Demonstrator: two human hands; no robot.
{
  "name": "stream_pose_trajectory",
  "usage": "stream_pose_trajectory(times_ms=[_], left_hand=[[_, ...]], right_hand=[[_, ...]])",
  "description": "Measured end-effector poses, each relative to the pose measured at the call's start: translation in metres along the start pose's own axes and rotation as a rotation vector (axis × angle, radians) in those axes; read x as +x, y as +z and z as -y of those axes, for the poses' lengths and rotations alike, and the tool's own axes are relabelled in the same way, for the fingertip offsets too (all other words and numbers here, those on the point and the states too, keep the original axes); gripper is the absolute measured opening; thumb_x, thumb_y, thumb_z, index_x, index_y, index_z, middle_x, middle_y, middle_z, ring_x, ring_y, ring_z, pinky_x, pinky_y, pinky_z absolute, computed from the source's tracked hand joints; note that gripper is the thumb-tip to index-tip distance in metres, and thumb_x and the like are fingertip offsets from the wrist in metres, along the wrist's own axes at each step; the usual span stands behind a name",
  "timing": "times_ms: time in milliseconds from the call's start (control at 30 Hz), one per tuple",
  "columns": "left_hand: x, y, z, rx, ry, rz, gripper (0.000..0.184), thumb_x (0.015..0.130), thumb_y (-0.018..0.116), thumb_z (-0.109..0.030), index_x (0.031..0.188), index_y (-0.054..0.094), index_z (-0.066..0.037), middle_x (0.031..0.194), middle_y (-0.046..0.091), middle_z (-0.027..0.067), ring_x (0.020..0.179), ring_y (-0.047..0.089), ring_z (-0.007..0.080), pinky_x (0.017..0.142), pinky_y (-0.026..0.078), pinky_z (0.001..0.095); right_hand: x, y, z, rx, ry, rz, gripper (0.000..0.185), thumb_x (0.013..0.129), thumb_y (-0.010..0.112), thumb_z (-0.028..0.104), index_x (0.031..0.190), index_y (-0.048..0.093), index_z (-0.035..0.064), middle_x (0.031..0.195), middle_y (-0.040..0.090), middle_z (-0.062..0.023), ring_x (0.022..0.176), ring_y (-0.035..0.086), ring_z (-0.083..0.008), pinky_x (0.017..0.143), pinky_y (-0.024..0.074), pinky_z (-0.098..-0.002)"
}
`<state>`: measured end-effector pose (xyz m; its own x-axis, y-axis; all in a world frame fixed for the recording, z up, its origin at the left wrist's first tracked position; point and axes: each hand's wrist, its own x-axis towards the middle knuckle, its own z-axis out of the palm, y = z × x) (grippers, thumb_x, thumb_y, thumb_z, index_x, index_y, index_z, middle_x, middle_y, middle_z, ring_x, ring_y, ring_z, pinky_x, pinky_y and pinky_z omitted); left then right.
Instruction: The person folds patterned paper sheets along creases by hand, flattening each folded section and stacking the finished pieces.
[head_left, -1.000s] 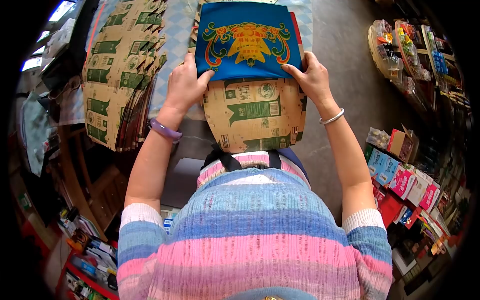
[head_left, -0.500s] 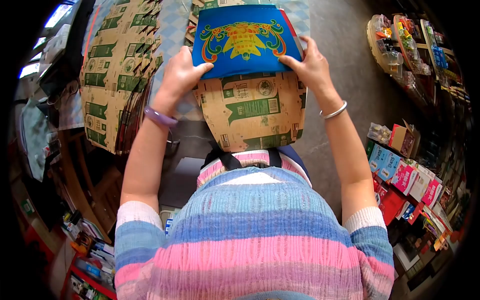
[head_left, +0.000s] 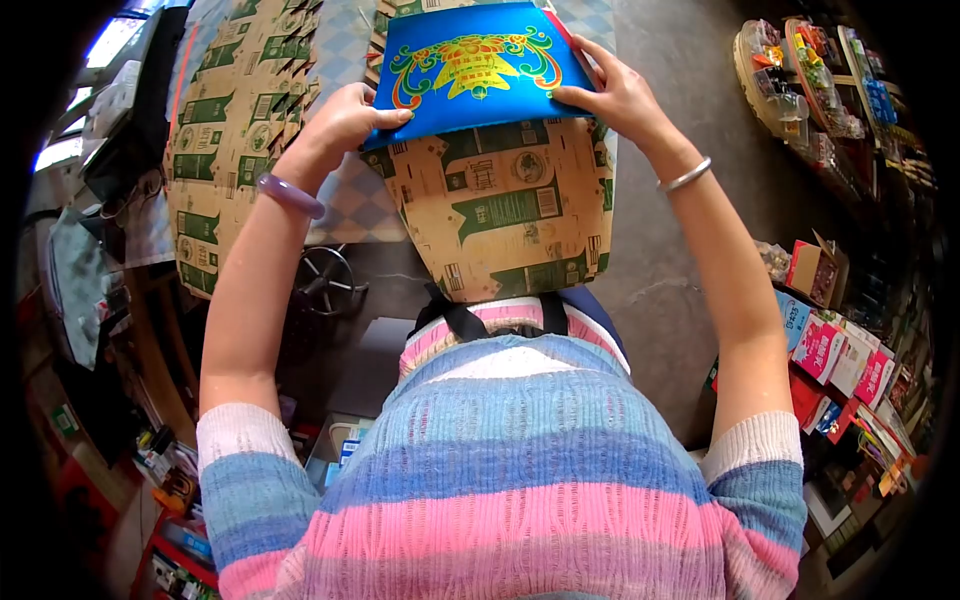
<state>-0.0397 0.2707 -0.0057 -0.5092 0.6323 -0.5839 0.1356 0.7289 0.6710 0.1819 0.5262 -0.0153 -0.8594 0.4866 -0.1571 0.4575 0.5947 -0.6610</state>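
Note:
A glossy blue printed sheet [head_left: 480,115] with a yellow lotus and green-red scrolls is held flat by its two sides, with a red strip along its right edge. My left hand [head_left: 352,120] grips its left near corner, thumb on top and fingers hidden underneath. At the right edge, my right hand [head_left: 618,98] pinches it between thumb and fingers. Beneath and nearer to me lies brown cardboard [head_left: 500,215] printed in green, reaching my lap. Whether the sheet touches the cardboard, I cannot tell.
To the left, a stack of overlapping brown-green cardboard [head_left: 225,150] lies on a blue-checked table surface [head_left: 360,205]. A black spoked wheel [head_left: 328,280] shows below. At the right stand shelves of packets [head_left: 790,90] and several pink-white boxes [head_left: 820,350].
Both hands have moved slightly farther from me with the blue sheet, which now sits a little to the left and slightly tilted. My elbows have spread outward. The cardboard beneath shows more.

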Motion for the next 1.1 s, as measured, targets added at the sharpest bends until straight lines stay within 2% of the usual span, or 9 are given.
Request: stream_pose_trajectory(times_ms=[167, 367, 467, 500, 600, 633, 800, 900, 1100], left_hand=[[0.001, 0.02, 0.022, 0.183, 0.2, -0.227, 0.054, 0.073, 0.083, -0.032, 0.099, 0.058, 0.008, 0.093, 0.069, 0.0211, 0.087, 0.068, 0.0283, 0.08, 0.053, 0.0374], [-0.031, 0.039, 0.003, 0.634, 0.283, -0.469, 0.064, 0.077, 0.079, -0.033, 0.126, 0.055, 0.0, 0.112, 0.066, 0.0178, 0.101, 0.065, 0.0313, 0.087, 0.051, 0.0405], [-0.038, 0.059, -0.017, 0.853, 0.681, -0.5, 0.065, 0.082, 0.074, -0.03, 0.141, 0.049, -0.014, 0.132, 0.057, 0.0112, 0.122, 0.054, 0.0242, 0.104, 0.04, 0.0416], [-0.022, 0.073, -0.012, 0.8, 0.813, -0.464, 0.064, 0.087, 0.068, -0.029, 0.146, 0.043, -0.026, 0.147, 0.045, 0.0014, 0.139, 0.036, 0.0182, 0.116, 0.021, 0.0447], [-0.005, 0.093, -0.031, 0.974, 0.95, -0.455, 0.059, 0.091, 0.061, -0.037, 0.147, 0.041, -0.03, 0.152, 0.039, -0.004, 0.143, 0.031, 0.0173, 0.119, 0.012, 0.049], [0.005, 0.097, -0.03, 1.02, 0.872, -0.408, 0.055, 0.095, 0.052, -0.047, 0.147, 0.04, -0.034, 0.156, 0.032, -0.0093, 0.146, 0.022, 0.015, 0.119, 0.004, 0.0559], [0.012, 0.103, -0.018, 0.952, 0.767, -0.387, 0.058, 0.095, 0.047, -0.054, 0.149, 0.037, -0.036, 0.157, 0.029, -0.0091, 0.148, 0.017, 0.0158, 0.117, 0.003, 0.0625], [0.016, 0.103, -0.018, 0.95, 0.722, -0.391, 0.058, 0.094, 0.049, -0.052, 0.148, 0.039, -0.033, 0.157, 0.029, -0.008, 0.148, 0.018, 0.0166, 0.116, 0.005, 0.0646], [0.017, 0.102, -0.022, 0.999, 0.647, -0.343, 0.066, 0.09, 0.053, -0.051, 0.148, 0.04, -0.023, 0.159, 0.027, -0.0059, 0.148, 0.018, 0.0174, 0.115, 0.005, 0.065]], right_hand=[[-0.019, 0.017, -0.01, 0.264, 0.035, -0.005, 0.081, 0.076, 0.081, 0.029, 0.147, 0.042, 0.0303, 0.108, 0.07, -0.0112, 0.098, 0.068, -0.0228, 0.09, 0.0542, -0.0359], [-0.018, 0.02, -0.005, -0.017, 0.054, 0.018, 0.074, 0.075, 0.08, 0.03, 0.142, 0.049, 0.0268, 0.114, 0.069, -0.0096, 0.103, 0.067, -0.0238, 0.091, 0.0525, -0.0344], [-0.016, 0.019, -0.001, -0.084, 0.053, 0.016, 0.072, 0.074, 0.08, 0.031, 0.141, 0.051, 0.026, 0.118, 0.068, -0.0113, 0.105, 0.066, -0.0261, 0.091, 0.0524, -0.0358], [-0.016, 0.02, -0.001, -0.091, 0.051, 0.013, 0.073, 0.075, 0.08, 0.03, 0.141, 0.05, 0.0277, 0.113, 0.069, -0.0102, 0.099, 0.066, -0.023, 0.088, 0.0529, -0.0345], [-0.014, 0.021, -0.004, -0.096, 0.046, -0.009, 0.074, 0.076, 0.081, 0.029, 0.142, 0.049, 0.0311, 0.102, 0.07, -0.0082, 0.089, 0.067, -0.0171, 0.083, 0.0539, -0.032], [-0.016, 0.021, -0.004, -0.089, 0.044, -0.016, 0.074, 0.075, 0.081, 0.029, 0.142, 0.049, 0.0309, 0.103, 0.07, -0.0083, 0.09, 0.067, -0.0174, 0.083, 0.0539, -0.0322], [-0.023, 0.022, -0.003, -0.08, -0.008, -0.043, 0.07, 0.078, 0.079, 0.029, 0.141, 0.05, 0.0287, 0.114, 0.066, -0.0114, 0.102, 0.064, -0.0254, 0.089, 0.0519, -0.0352], [-0.029, 0.019, 0.02, -0.695, -0.137, -0.294, 0.063, 0.081, 0.075, 0.027, 0.14, 0.051, 0.023, 0.128, 0.056, -0.0138, 0.121, 0.053, -0.0307, 0.1, 0.0453, -0.0395], [0.017, 0.077, 0.022, -0.433, -0.422, -0.376, 0.044, 0.091, 0.058, 0.021, 0.134, 0.054, 0.0127, 0.138, 0.049, -0.0119, 0.131, 0.043, -0.0305, 0.11, 0.0336, -0.0423]])
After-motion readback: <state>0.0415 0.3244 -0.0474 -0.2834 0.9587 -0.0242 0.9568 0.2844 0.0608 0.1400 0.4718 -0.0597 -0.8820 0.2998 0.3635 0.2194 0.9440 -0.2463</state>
